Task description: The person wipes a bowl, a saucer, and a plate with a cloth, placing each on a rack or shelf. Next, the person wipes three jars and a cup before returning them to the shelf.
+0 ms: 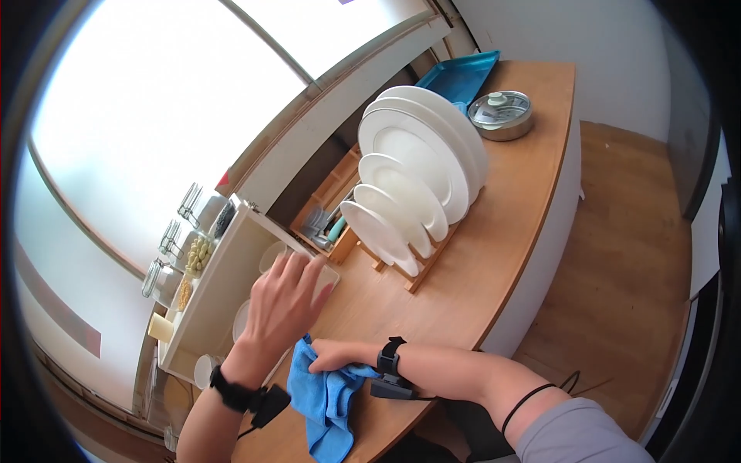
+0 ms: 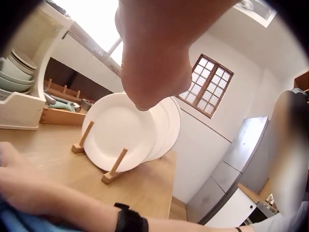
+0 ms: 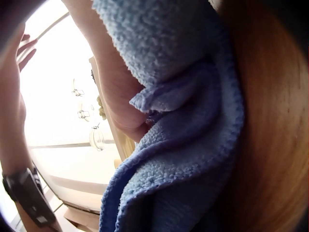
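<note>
My right hand (image 1: 333,355) grips a bunched blue cloth (image 1: 328,409) at the front of the wooden table. Part of the cloth hangs down in folds, and its fluffy weave fills much of the right wrist view (image 3: 178,145). Held up in the air to the left, my left hand (image 1: 284,297) has nothing in it, its fingers loosely extended. Beyond both hands, white plates (image 1: 378,235) stand on edge in a wooden rack (image 1: 413,285), smaller ones nearer me and larger ones behind.
A cutlery box (image 1: 340,251) and a white shelf (image 1: 224,282) with jars (image 1: 199,253) on top line the left side. At the far end are a lidded pot (image 1: 502,123) and a blue tray (image 1: 459,77). The table's curved edge (image 1: 532,247) runs along the right.
</note>
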A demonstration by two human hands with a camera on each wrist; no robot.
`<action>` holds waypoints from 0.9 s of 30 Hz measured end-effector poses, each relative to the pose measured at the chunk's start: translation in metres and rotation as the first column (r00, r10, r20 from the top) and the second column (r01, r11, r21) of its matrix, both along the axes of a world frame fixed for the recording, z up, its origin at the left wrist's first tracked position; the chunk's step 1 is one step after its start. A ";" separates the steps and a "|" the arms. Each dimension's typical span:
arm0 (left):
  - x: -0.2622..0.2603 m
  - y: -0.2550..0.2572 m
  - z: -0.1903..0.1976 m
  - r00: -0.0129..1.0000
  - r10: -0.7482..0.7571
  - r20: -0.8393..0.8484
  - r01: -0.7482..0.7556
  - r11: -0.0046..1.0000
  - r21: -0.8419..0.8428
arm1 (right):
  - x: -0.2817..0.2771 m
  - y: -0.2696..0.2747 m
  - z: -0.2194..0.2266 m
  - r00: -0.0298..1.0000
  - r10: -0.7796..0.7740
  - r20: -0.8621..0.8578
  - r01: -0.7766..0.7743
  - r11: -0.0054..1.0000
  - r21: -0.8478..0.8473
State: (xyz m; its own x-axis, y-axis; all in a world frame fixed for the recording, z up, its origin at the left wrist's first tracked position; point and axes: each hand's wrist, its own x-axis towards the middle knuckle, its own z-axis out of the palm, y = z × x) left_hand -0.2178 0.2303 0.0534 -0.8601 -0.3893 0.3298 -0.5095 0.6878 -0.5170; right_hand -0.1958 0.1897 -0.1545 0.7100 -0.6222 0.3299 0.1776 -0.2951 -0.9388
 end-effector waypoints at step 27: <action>0.036 0.016 0.106 0.963 0.099 -0.253 -0.030 0.964 0.264 | -0.006 -0.003 0.001 0.998 0.033 -0.061 -0.025 0.991 0.135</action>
